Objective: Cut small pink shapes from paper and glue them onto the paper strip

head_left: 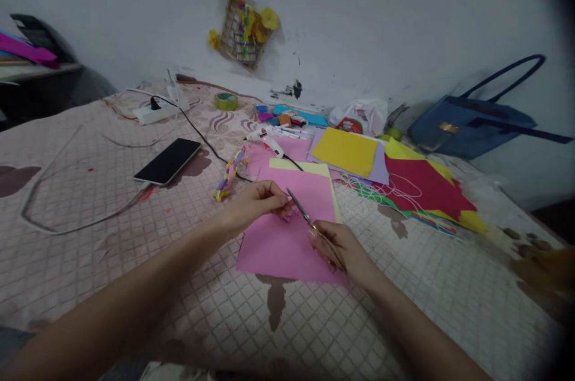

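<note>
My left hand (265,200) pinches a small piece of pink paper (291,211) above a large pink sheet (278,249). In my right hand (330,244) is a pair of scissors (302,206), its fingers wrapped round the handles. The blades point up and to the left, their tip close beside the small pink piece; whether they touch it cannot be made out. A pale yellow sheet (305,166) shows from under the pink one.
Behind my hands lies a glue gun (272,144) with a black cable. A phone (168,162) on a white cable is at left. Coloured sheets (345,150), white string (395,192) and a blue bag (471,123) lie at right. Green tape (226,101) sits farther back.
</note>
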`<state>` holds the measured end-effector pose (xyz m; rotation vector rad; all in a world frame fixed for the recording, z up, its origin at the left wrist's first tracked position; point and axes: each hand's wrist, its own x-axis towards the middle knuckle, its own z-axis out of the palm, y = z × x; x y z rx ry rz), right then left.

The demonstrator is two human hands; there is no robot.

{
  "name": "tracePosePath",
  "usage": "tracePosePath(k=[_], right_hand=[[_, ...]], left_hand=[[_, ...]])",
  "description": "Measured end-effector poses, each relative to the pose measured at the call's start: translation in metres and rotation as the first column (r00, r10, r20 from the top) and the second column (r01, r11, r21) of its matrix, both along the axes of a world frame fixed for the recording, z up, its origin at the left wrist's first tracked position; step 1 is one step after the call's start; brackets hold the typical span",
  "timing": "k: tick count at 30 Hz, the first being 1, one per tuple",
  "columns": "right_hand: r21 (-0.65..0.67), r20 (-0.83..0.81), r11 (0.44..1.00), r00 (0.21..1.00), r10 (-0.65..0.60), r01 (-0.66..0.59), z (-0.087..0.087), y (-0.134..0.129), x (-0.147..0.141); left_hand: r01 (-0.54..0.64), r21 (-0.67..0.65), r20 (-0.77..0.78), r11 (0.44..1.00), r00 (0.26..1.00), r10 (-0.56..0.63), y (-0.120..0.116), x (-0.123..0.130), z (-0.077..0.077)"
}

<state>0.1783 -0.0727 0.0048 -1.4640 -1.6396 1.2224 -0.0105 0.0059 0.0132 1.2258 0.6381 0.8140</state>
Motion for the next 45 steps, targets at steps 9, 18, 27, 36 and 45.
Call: tracePosePath(k=[9, 18, 27, 36, 45], right_hand=[[-0.009, -0.100, 0.990, 0.985, -0.142, 0.142, -0.010, 0.013, 0.011], [0.003, -0.069, 0.991, 0.989, -0.132, 0.132, -0.008, 0.013, 0.010], [0.004, -0.073, 0.990, 0.987, -0.143, 0.144, -0.011, 0.015, 0.011], [0.035, -0.043, 0.991, 0.991, -0.127, 0.129, -0.012, 0.015, 0.011], [0.023, -0.102, 0.986, 0.981, -0.164, 0.167, -0.011, 0.015, 0.007]], left_hand=[[0.026, 0.523, -0.509, 0.852, 0.811, 0.288, 0.028, -0.024, -0.008], [0.208, 0.672, -0.661, 0.711, 0.602, 0.448, 0.029, -0.021, -0.019], [0.228, 0.763, -0.595, 0.605, 0.615, 0.518, 0.020, -0.016, -0.014], [0.344, 0.759, -0.619, 0.552, 0.645, 0.448, 0.013, -0.007, -0.026], [0.111, 0.629, -0.581, 0.769, 0.725, 0.371, 0.008, -0.004, -0.008]])
